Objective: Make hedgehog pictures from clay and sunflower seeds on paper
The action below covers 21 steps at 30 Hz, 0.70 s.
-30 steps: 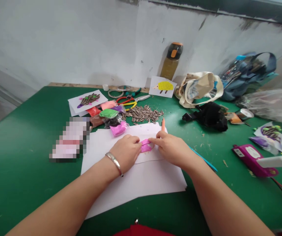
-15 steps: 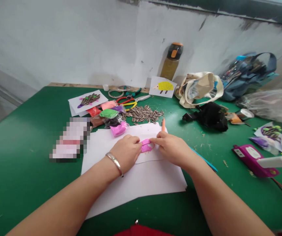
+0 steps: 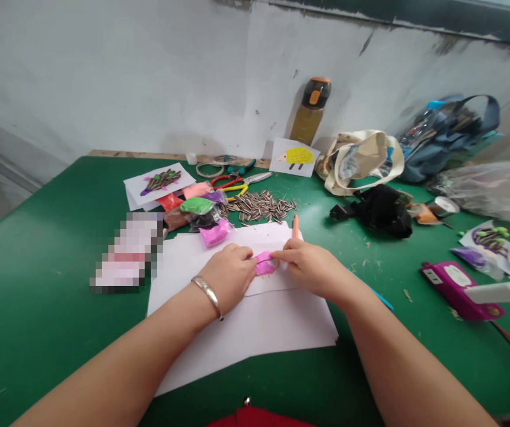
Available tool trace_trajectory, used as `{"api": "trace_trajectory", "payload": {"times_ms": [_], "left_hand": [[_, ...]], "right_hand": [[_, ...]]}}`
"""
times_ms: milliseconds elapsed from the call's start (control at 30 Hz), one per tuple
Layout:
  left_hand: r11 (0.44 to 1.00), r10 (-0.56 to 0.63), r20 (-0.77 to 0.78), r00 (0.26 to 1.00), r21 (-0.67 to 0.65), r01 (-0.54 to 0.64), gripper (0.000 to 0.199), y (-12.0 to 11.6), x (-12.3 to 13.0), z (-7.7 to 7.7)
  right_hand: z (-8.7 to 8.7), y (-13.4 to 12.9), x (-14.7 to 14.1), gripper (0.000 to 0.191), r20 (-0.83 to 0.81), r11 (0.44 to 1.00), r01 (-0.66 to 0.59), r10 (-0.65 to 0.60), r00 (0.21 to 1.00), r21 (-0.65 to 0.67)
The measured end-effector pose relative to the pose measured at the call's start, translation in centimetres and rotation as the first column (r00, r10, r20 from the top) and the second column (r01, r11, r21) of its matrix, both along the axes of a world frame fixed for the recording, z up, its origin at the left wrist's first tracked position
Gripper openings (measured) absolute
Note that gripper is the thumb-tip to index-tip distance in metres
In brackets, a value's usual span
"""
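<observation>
A flat piece of pink modelling clay [image 3: 264, 264] lies on a white sheet of paper [image 3: 290, 320], over a drawing with thin orange lines. At its left edge rest the fingertips of my left hand [image 3: 228, 273], which lies low on the paper with its fingers partly stretched out. From the other side, my right hand [image 3: 311, 270] presses the clay's upper right edge with an outstretched index finger; the other fingers are bent. An orange pen [image 3: 295, 226] shows just behind my right hand, its lower part hidden. Under my right forearm a blue stick [image 3: 383, 300] is partly covered.
Beyond the paper are bags of coloured clay [image 3: 199, 206], a heap of sunflower seeds [image 3: 261, 206], scissors [image 3: 257, 178] and a hedgehog picture [image 3: 297, 156]. A phone [image 3: 128, 252] lies left. To the right are a black cloth item [image 3: 383, 210] and a purple power strip [image 3: 457, 290].
My right index finger has shifted very slightly over the clay, and the right forearm now covers more of the blue stick. The left hand stays in place.
</observation>
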<state>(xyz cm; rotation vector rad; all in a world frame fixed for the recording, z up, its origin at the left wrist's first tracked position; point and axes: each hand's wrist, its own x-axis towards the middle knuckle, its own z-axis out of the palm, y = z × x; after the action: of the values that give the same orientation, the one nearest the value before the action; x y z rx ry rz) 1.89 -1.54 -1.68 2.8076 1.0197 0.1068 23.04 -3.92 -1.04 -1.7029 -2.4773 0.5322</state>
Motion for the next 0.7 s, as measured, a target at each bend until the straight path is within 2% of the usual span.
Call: {"api": "trace_trajectory", "payload": {"times_ms": [100,433,567,700], "left_hand": [[1.0,0.002,-0.006,1.0,-0.011,-0.002,0.022,0.0,0.0,0.0],[1.0,0.002,0.006,1.0,-0.019,-0.002,0.024,0.0,0.0,0.1],[1.0,0.004,0.008,1.0,-0.025,-0.004,0.023,0.0,0.1,0.1],[0.999,0.008,-0.009,1.0,-0.043,-0.009,0.024,0.0,0.1,0.1]], "right_hand": [[-0.2,0.1,0.1,0.046,-0.057,1.0,0.014,-0.014,0.998,0.007],[0.5,-0.2,0.1,0.042,0.05,1.0,-0.015,0.016,0.999,-0.018],[0.8,-0.2,0.2,0.041,0.039,0.999,-0.013,0.014,0.999,-0.029],[0.8,-0.4,-0.2,0.048,0.021,1.0,-0.019,0.02,1.0,-0.012]]}}
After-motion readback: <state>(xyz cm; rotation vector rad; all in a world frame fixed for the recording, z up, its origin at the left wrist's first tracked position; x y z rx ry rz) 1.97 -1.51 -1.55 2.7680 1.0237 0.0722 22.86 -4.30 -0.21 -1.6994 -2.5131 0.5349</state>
